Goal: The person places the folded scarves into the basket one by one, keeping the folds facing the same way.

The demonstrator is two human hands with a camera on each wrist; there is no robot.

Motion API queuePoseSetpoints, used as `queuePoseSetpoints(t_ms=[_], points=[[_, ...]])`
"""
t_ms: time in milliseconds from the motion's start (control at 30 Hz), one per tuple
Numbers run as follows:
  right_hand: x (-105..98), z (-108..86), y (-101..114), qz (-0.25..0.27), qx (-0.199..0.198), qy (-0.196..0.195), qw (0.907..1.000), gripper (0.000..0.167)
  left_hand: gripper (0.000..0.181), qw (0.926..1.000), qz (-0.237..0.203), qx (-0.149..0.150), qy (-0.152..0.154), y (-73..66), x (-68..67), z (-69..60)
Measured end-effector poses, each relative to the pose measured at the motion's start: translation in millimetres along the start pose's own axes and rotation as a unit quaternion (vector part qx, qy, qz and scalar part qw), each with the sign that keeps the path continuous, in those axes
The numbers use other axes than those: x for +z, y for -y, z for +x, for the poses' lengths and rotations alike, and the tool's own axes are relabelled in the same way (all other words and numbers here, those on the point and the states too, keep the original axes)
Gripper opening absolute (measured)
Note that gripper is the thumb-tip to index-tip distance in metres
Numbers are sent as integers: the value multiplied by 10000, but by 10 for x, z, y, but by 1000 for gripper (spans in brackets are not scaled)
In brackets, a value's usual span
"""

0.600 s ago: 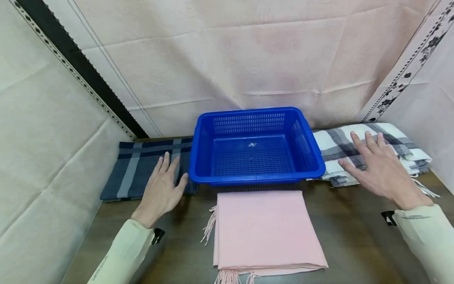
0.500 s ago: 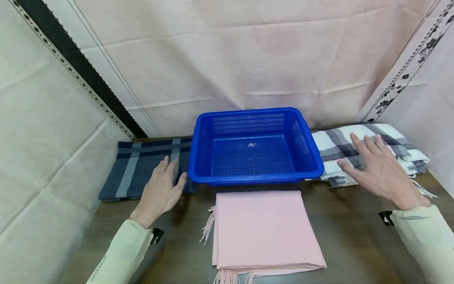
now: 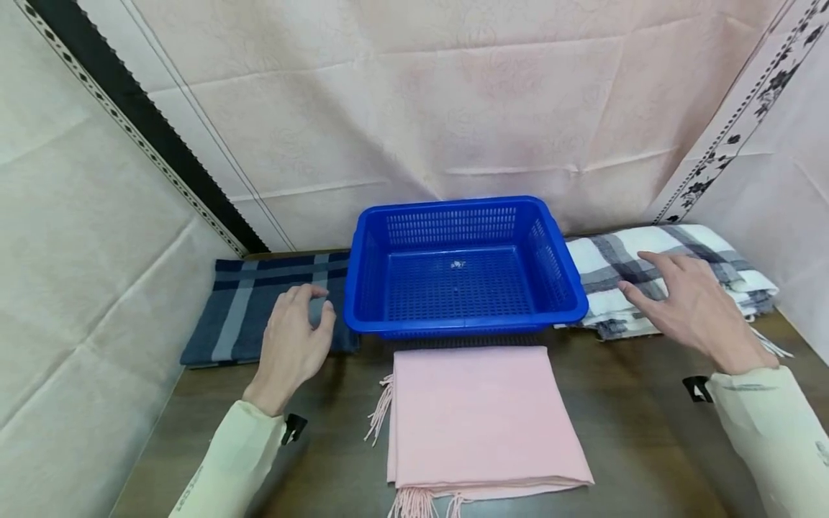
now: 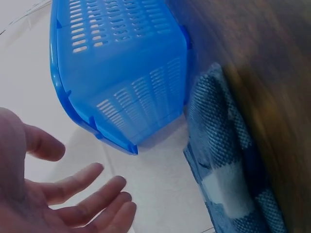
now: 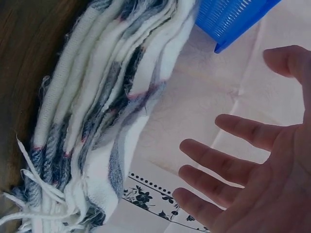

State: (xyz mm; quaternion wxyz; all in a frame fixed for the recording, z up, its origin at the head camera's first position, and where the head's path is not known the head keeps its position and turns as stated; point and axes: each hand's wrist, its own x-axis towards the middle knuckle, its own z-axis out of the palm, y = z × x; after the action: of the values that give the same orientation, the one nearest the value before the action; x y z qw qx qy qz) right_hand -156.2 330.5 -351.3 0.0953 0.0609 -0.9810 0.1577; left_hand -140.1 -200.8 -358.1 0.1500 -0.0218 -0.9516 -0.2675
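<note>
**Nothing gripped on either side**

Dark plaid cloth [image 3: 236, 309] lies folded flat on the table [image 3: 637, 432], just L of the blue basket [image 3: 466, 324]; white plaid cloth [image 3: 605, 270] sits to its R, a thicker, looser stack w/ fringe at the outer end. Both prob. light, soft & floppy, not fragile, not v. slippery. Dark one: best pinched thru all layers at the near edge so folds don't fall apart. White one: layers could slide, so fingers under the whole stack, thumb on top, clear of the fringe.

Left hand [image 3: 294, 345] is above the inner end of the dark plaid cloth, fingers loosely bent, thumb apart, holding nothing. Right hand [image 3: 696, 313] is over the white plaid cloth, fingers slightly curved & spread, also holding nothing; R wrist view shows no contact.

Blue basket, slotted plastic, prob. light & fairly stiff; rim's the place to hold. Pink scarf [image 3: 482, 417] lies folded in front of it, fringes at L side & near edge. Pale backdrop [image 3: 505, 108] behind.
</note>
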Motion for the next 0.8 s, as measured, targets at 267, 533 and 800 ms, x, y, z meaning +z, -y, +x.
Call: queuePoseSetpoints(t_ms=[267,533,800], points=[[-6,39,-48,239,-7,-278,9993,62,30,9994,-207,-3,-286,-110,63,30],[-44,23,-142,288,306,-129,9990,64,29,9993,-337,128,-130,-255,132,32],[-112,28,-222,414,425,-126,9982,63,26,9977,-579,322,-156,-377,157,70]])
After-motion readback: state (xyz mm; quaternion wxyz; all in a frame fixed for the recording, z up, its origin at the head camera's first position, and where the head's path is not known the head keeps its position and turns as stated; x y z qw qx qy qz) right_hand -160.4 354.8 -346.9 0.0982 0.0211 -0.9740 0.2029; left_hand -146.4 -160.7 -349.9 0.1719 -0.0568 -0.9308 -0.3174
